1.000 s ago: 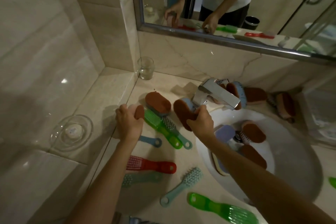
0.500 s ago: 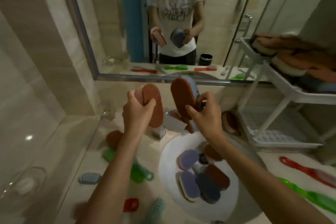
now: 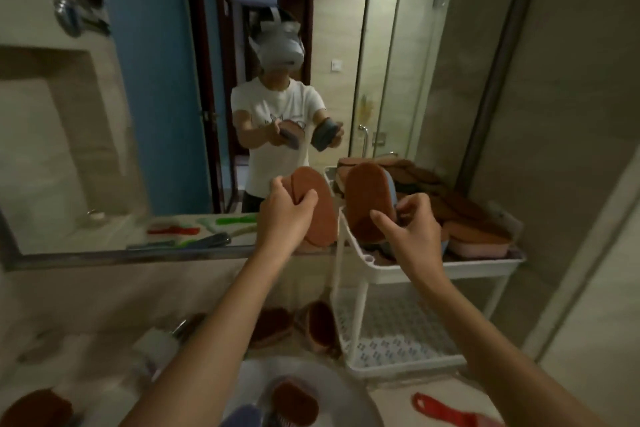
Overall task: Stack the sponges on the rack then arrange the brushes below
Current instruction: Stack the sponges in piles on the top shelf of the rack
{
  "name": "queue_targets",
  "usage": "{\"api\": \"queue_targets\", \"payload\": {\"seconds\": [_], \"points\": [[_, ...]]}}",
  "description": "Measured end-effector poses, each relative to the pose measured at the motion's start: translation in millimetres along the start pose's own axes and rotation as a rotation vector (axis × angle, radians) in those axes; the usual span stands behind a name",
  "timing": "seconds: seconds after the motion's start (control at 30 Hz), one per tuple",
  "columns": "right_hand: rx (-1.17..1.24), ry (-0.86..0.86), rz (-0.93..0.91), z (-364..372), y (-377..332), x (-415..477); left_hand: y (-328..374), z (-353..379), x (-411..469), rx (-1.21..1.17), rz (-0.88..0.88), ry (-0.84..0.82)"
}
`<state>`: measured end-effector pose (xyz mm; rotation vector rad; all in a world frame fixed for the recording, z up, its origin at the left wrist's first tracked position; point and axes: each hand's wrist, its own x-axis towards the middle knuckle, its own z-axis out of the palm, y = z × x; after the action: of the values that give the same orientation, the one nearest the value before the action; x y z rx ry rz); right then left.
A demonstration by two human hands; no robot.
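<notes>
Gripping a brown sponge (image 3: 317, 215), the left hand (image 3: 285, 218) has its fingers (image 3: 306, 199) clamped; the right hand (image 3: 414, 236) fingers clamp a blue-backed sponge (image 3: 365, 198) at the white rack (image 3: 467, 269).

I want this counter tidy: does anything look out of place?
Yes. A sponge lies in the sink, more sponges sit by the wall, and a red brush lies on the counter, while the rack's lower shelf looks bare. The top-shelf pile looks heaped, not neat.

A white rack (image 3: 450, 270) stands on the counter (image 3: 86, 333), sponges (image 3: 478, 239) heaped on its top shelf, red brush (image 3: 446, 409) nearby.
</notes>
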<state>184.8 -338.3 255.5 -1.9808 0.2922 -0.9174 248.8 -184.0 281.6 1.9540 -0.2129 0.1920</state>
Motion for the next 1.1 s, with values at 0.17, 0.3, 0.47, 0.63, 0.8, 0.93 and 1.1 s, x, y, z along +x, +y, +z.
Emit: {"api": "queue_targets", "payload": {"seconds": [0.17,0.3,0.47,0.63,0.8,0.93,1.1], "points": [[0.048,0.005,0.077,-71,43,57,40,71,16,-0.002,-0.034,-0.052],[0.026,-0.035,0.161,-90,72,93,54,110,29,0.017,-0.110,-0.037],[0.076,-0.090,0.194,-82,81,116,56,138,55,0.073,-0.115,-0.035],[0.091,-0.128,0.202,-71,82,131,45,147,90,0.085,-0.136,-0.108],[0.090,-0.117,0.230,-66,93,135,26,155,107,0.042,-0.209,-0.176],[0.123,-0.113,0.261,-64,97,137,15,162,110,0.029,-0.231,-0.192],[0.115,-0.103,0.281,-65,105,134,12,167,117,-0.001,-0.234,-0.232]]}}
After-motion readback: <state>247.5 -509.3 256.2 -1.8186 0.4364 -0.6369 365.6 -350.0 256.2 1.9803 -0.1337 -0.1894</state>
